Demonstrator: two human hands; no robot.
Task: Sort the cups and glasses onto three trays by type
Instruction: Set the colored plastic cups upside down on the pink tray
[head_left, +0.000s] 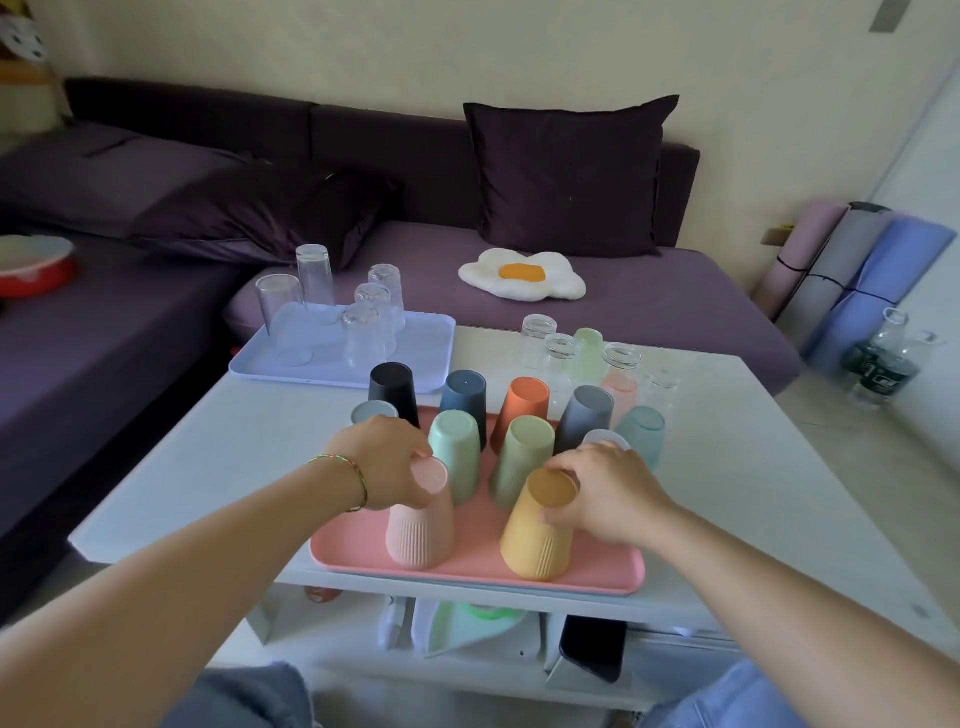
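The left forearm reaches in from the lower left, a thin bracelet (358, 480) on the wrist. The left hand (387, 462) comes down from above, its fingers curled over the upturned base of a pink ribbed cup (421, 525) and gripping it. That cup stands mouth-down on the near left part of a pink tray (353, 551). The right forearm enters from the lower right. The right hand (608, 493) grips the base of a yellow ribbed cup (537, 540), fingers round the top and thumb on the side. This cup stands mouth-down on the near right part of the same tray.

Behind the hands, more inverted cups crowd the pink tray: a black cup (393, 387), a navy cup (464, 397), a mint cup (454, 452), an orange cup (524, 405), a sage cup (524, 457) and a grey cup (584, 415). A teal translucent cup (644, 428) stands at the right of them.

The white tabletop (208, 467) also carries a pale blue tray (421, 338) at its far left corner, holding clear glasses (314, 280). Toward the far right stand small clear jars (537, 338) and a pale green cup (589, 351).

Far left, a red bowl (36, 270) rests on the purple sofa (649, 296) that wraps behind the tabletop. A dark cushion (566, 171) leans against its back, with a fried-egg cushion (522, 275) on the seat. At the right wall lean rolled mats (857, 270), with bottles (883, 358) on the floor beside them.
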